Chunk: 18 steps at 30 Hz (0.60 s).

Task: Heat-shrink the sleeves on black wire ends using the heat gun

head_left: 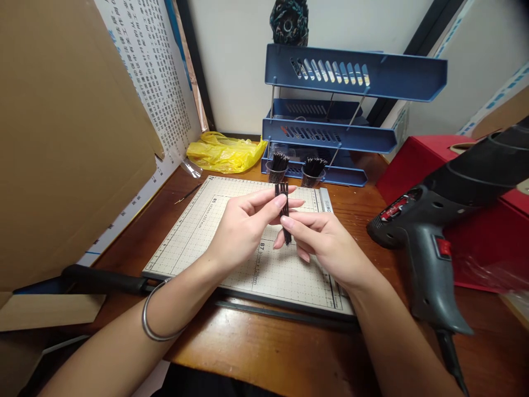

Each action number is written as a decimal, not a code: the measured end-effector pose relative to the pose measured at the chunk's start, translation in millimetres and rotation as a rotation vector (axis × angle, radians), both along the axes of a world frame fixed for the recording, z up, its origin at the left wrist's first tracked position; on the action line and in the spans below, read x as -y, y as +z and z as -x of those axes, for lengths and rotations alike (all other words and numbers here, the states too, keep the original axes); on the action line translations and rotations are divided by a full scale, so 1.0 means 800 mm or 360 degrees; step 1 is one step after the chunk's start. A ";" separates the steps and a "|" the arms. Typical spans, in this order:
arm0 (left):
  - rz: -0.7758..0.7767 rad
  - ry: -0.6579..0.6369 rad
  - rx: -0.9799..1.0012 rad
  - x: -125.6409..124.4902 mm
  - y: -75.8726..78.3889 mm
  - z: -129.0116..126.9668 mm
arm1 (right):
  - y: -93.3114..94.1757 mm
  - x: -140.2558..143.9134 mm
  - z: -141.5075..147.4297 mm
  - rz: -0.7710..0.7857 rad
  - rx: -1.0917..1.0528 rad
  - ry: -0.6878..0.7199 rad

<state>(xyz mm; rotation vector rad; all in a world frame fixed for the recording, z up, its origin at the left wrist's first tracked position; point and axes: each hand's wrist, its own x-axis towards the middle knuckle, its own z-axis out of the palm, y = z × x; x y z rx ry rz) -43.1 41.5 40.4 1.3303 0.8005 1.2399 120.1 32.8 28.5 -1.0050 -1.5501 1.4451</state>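
Observation:
My left hand [243, 223] and my right hand [320, 242] meet above a gridded paper cutter board [194, 231]. Between their fingertips they pinch a small bunch of thin black sticks [284, 207], held nearly upright. The left thumb and fingers grip the upper part, the right fingers the lower part. A metal bangle [151, 314] circles my left wrist. Behind the hands stand two small clear cups, the left cup [276, 171] and the right cup [313, 173], each filled with more black sticks.
A grey heat gun [430, 231] rests at the right against a red box [475, 220]. A blue three-tier tray rack [330, 132] stands at the back, a yellow plastic bag [223, 151] to its left. Cardboard [61, 138] leans at the left. The cutter's black handle [103, 278] lies along the near edge.

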 end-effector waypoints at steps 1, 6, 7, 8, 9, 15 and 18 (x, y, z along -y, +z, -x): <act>-0.0002 -0.0006 -0.0001 0.000 0.000 0.000 | -0.001 0.000 0.000 -0.0007 -0.0001 -0.0010; 0.0080 0.0056 0.0066 -0.001 -0.003 0.001 | -0.004 -0.001 -0.001 -0.0026 -0.0013 -0.0084; 0.0092 0.0082 0.0088 -0.002 -0.003 0.000 | -0.004 -0.001 -0.001 -0.0032 -0.0013 -0.0086; 0.0094 0.0104 0.0104 -0.002 -0.004 0.000 | -0.004 -0.001 -0.001 -0.0041 -0.0012 -0.0085; 0.0088 0.0120 0.0110 -0.002 -0.004 0.000 | -0.004 0.000 -0.002 -0.0051 -0.0010 -0.0084; 0.0056 0.0119 0.0070 -0.001 -0.004 0.000 | 0.001 0.001 -0.001 -0.0066 0.0013 -0.0078; 0.0057 0.0095 0.0067 -0.001 -0.005 0.001 | 0.004 0.002 0.000 -0.0054 0.0027 -0.0076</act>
